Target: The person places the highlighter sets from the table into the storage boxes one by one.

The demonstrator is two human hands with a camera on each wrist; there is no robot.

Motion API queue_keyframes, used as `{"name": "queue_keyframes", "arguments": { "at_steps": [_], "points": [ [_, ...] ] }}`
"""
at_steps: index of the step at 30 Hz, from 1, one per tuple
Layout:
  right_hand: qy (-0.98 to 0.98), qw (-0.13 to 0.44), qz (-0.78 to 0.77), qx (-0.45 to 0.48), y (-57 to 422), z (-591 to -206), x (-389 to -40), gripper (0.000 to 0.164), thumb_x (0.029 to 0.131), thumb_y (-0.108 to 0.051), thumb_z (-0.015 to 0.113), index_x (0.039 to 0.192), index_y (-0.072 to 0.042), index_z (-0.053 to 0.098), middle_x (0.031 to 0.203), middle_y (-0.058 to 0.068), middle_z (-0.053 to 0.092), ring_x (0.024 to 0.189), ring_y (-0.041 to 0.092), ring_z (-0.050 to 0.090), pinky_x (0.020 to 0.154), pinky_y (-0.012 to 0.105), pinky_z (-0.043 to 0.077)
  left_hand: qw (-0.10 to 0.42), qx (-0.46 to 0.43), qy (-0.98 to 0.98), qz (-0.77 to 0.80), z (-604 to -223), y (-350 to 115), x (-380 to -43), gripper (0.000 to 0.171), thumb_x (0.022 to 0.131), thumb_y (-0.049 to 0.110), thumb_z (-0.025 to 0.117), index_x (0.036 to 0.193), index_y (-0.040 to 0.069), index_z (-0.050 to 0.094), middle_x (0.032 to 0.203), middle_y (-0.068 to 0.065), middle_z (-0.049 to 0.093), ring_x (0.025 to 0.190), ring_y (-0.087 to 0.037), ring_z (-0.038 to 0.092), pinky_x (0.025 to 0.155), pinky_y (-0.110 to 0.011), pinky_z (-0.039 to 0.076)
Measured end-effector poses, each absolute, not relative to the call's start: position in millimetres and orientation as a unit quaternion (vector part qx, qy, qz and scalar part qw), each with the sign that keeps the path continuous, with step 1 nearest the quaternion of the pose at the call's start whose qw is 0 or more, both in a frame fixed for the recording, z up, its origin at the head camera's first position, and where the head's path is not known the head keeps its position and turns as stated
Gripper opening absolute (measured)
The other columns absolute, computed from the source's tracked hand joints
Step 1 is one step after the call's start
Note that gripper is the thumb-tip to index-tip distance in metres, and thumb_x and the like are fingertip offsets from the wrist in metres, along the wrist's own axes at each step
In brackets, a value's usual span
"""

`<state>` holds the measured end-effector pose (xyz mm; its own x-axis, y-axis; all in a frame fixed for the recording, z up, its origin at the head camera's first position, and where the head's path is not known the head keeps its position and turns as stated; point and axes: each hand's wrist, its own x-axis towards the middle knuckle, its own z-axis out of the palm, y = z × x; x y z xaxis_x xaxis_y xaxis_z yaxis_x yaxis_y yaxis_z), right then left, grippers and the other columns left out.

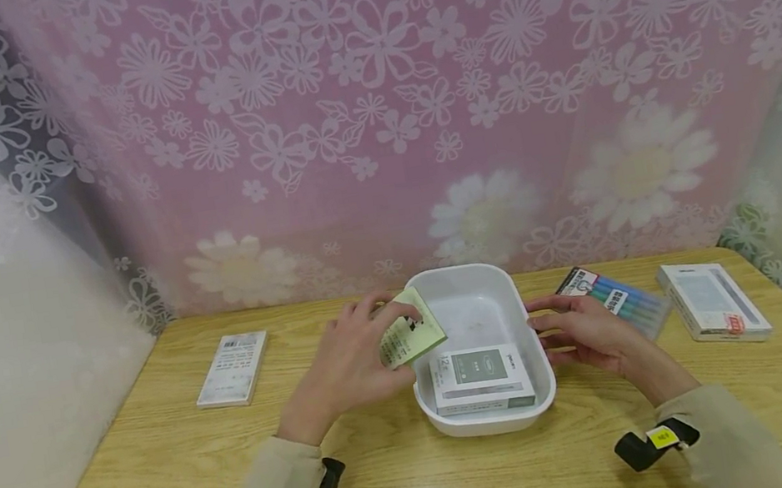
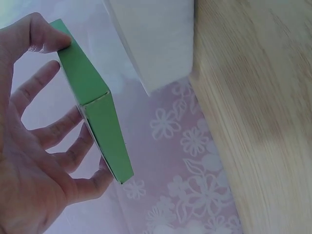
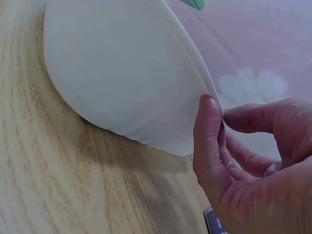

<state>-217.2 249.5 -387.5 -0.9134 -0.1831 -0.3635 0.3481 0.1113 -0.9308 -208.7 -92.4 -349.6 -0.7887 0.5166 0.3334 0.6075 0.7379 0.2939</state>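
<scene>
Way into white tray [image 1: 475, 307] over its far half, box [image 1: 483, 382] blocking near end, right hand [image 1: 586, 331] at rim

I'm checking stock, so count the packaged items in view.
5: green box in the left hand, white box in the tray, flat white pack at far left, pen pack right of the tray, second white box at far right. Others may be hidden.

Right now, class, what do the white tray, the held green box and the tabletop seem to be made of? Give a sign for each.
White tray: probably smooth plastic with a soft sheen; its thin rim and rounded corners look moulded.
Green box: likely card, fairly matt; its edges look folded.
Tabletop: wood or wood-look laminate, slightly glossy; grain and a bright reflection show.
</scene>
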Motion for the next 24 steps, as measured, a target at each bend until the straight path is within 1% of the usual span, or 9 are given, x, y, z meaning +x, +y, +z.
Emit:
{"name": "queue_keyframes", "arguments": {
  "at_steps": [4,11,18,24],
  "points": [
    [0.718,0.2,-0.664,0.06,249.6,-387.9,-216.5,0.056,0.101,-0.026,0.066,0.148,-0.004,0.044,0.105,-0.002,0.071,0.088,0.015,0.072,0.075,0.03,0.062,0.109,-0.317,-0.921,-0.198,-349.1,-85.1,-208.3,0.054,0.076,0.034,0.078,0.126,0.039,0.058,0.147,-0.003,0.051,0.123,-0.037,0.055,0.088,-0.057,0.048],
    [0.716,0.198,-0.667,0.057,249.9,-388.3,-216.6,0.056,0.101,-0.026,0.066,0.148,-0.005,0.045,0.105,-0.003,0.071,0.089,0.015,0.073,0.076,0.03,0.062,0.096,-0.331,-0.917,-0.199,-345.3,-73.6,-206.8,0.053,0.076,0.032,0.075,0.126,0.039,0.058,0.15,-0.006,0.049,0.13,-0.038,0.052,0.093,-0.061,0.048],
    [0.713,0.201,-0.669,0.06,249.9,-388.1,-216.3,0.055,0.1,-0.027,0.066,0.147,-0.005,0.046,0.104,-0.003,0.071,0.089,0.015,0.072,0.076,0.03,0.062,0.088,-0.348,-0.911,-0.205,-343.4,-61.9,-204.8,0.054,0.074,0.031,0.074,0.125,0.039,0.058,0.15,-0.003,0.048,0.129,-0.034,0.052,0.092,-0.057,0.048],
    [0.711,0.202,-0.672,0.059,249.4,-387.3,-216.1,0.055,0.1,-0.026,0.066,0.147,-0.005,0.046,0.104,-0.003,0.071,0.089,0.014,0.072,0.077,0.03,0.062,0.081,-0.361,-0.905,-0.209,-344.5,-53.8,-201.6,0.057,0.073,0.032,0.077,0.127,0.04,0.057,0.15,-0.001,0.047,0.129,-0.03,0.051,0.096,-0.056,0.047]
  ]
}}
